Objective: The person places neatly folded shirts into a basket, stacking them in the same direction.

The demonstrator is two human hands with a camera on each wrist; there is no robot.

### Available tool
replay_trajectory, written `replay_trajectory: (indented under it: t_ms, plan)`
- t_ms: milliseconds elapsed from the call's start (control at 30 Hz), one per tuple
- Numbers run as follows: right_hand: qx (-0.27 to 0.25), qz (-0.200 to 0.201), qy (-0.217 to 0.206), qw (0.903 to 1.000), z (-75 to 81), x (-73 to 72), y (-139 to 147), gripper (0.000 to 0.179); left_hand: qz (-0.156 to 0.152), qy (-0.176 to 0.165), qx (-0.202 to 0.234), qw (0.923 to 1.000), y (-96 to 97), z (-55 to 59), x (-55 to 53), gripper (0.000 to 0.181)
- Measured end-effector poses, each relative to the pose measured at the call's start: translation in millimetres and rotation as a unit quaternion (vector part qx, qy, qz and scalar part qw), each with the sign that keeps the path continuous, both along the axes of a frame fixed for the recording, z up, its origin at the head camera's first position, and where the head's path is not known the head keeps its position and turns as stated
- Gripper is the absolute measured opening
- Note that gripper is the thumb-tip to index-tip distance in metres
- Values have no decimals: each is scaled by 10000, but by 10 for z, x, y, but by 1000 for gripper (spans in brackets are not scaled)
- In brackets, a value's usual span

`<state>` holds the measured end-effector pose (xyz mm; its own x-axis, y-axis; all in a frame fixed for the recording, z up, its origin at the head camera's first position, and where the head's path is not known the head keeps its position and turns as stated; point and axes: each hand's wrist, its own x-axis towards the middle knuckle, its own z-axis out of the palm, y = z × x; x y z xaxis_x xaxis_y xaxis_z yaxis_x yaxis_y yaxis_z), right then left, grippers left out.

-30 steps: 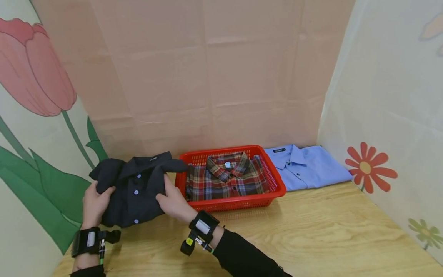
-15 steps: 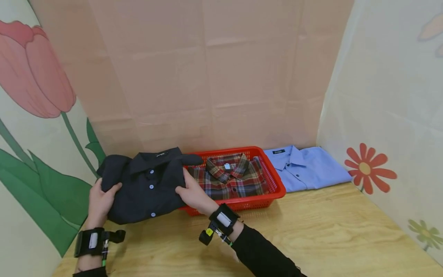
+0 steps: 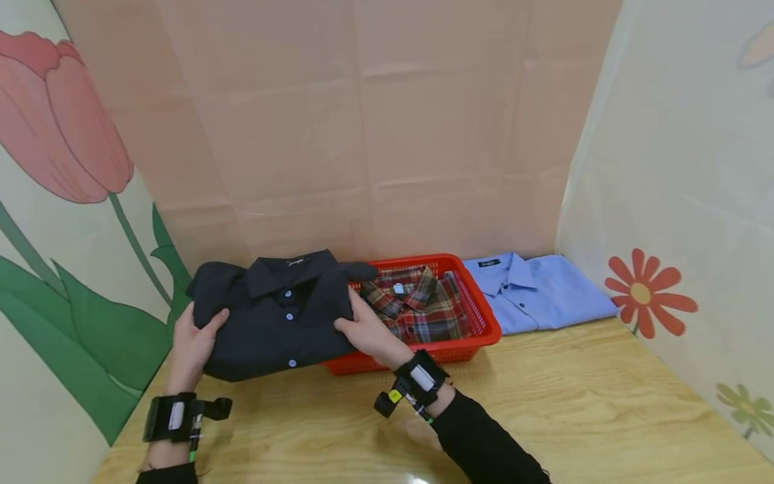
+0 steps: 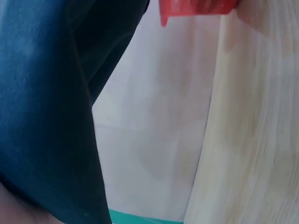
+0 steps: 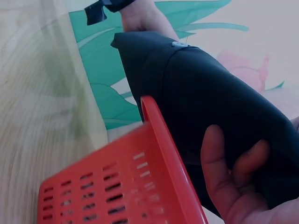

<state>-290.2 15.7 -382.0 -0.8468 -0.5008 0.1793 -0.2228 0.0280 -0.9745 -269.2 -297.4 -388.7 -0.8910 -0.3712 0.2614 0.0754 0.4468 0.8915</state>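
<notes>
A folded dark shirt (image 3: 275, 336) with a collar and pale buttons is held up level between both hands in the head view. My left hand (image 3: 195, 346) grips its left side, thumb on top. At the right side my right hand (image 3: 376, 334) pinches it, thumb above and fingers underneath, as the right wrist view shows. The shirt's right end overlaps the left part of a red plastic basket (image 3: 478, 344). Inside the basket lies a folded plaid shirt (image 3: 435, 316), its left part hidden. In the left wrist view the dark shirt (image 4: 42, 116) fills the left side.
To the right of the basket a folded light blue shirt (image 3: 550, 296) lies against the back wall. The wooden table (image 3: 574, 410) stretches in front. Side walls with printed flowers stand at left and right, and a tan sheet (image 3: 363, 134) covers the back.
Both hands have carried the dark shirt to the right and slightly up, from beside the basket to over its left part. The basket and the other shirts have stayed put.
</notes>
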Motion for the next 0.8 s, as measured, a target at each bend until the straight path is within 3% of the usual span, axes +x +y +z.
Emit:
replay_trajectory:
  t_ms: [167,500,800]
  plan:
    - [-146,23,-177,9997,-10,-57,152,74,-99,234,324,9992,159,-21,-39,50]
    - [92,-268,-237,9993,21,-82,466,74,-246,565,692,9957,467,-75,-131,52]
    - [469,-367,-174,9981,22,-116,719,73,-502,584,794,9939,682,-139,-171,52]
